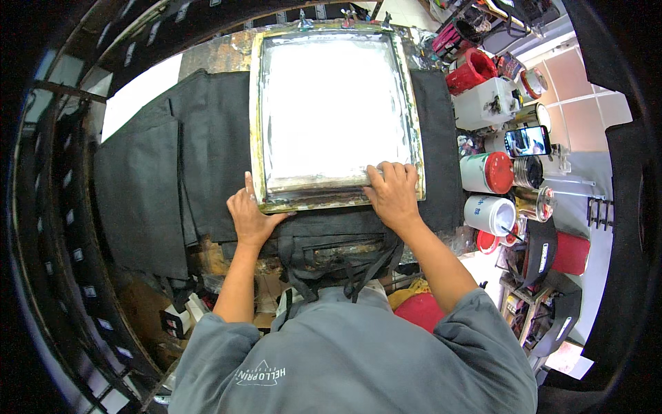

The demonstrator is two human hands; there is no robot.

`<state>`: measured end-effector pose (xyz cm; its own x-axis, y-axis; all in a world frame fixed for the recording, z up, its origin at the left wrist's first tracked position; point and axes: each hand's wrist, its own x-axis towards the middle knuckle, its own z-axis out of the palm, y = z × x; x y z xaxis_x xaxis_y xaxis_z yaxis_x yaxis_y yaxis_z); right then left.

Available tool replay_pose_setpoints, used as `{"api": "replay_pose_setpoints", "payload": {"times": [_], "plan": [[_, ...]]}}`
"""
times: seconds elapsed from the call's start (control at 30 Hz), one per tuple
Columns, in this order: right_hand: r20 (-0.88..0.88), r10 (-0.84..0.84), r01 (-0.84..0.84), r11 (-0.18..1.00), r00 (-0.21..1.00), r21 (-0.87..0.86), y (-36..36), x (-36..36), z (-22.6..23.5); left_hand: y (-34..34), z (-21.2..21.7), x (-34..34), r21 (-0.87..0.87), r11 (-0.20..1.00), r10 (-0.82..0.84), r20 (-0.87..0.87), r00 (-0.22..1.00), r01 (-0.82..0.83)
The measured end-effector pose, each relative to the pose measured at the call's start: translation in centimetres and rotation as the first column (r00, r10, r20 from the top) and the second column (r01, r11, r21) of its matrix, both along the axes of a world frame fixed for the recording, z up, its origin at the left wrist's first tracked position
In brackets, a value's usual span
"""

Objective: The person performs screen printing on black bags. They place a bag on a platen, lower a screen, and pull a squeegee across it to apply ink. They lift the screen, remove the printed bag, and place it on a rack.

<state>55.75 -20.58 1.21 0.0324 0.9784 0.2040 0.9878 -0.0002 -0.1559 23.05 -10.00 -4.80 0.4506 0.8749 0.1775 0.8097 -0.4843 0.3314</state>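
- A framed screen (334, 110), pale and glaring inside a stained rim, lies at the upper centre of the frame, over black fabric (214, 138).
- The left hand (254, 212) is at the screen's lower left corner, partly open: one finger points up along the side edge, and the thumb reaches along the bottom edge.
- The right hand (393, 188) lies over the screen's lower right corner, fingers bent onto the rim; how firmly either hand grips, I cannot tell.
- The black fabric spreads out on both sides of the screen, in overlapping layers towards the left of the frame.
- Bare, paint-spattered parts of the table (217, 54) show at the upper left of the screen.
- Black straps (300, 276) hang between the forearms, below the screen.
- At the right of the frame stand a red container (471, 71), a white tub with a red lid (483, 172) and a lit phone (527, 141).
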Motion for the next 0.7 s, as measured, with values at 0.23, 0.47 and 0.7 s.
{"api": "replay_pose_setpoints", "payload": {"times": [0.23, 0.47, 0.7], "plan": [[-0.002, -0.008, 0.008, 1.0, 1.0, 0.005, 0.2, -0.2, 2.9, 0.1, 2.0, -0.3, 0.005, 1.0, -0.018, 0.159, 0.987, 0.018], [-0.001, -0.009, 0.009, 0.998, 1.0, 0.062, 1.0, -0.1, 8.2, 0.2, 7.0, -0.3, 0.005, 0.999, 0.029, 0.314, 0.949, -0.032], [0.093, -0.092, 0.064, 0.961, 0.991, 0.269, 3.3, 0.4, 13.7, 2.6, 14.2, 2.5, 0.0, 0.996, 0.07, 0.644, 0.762, -0.092]]}}
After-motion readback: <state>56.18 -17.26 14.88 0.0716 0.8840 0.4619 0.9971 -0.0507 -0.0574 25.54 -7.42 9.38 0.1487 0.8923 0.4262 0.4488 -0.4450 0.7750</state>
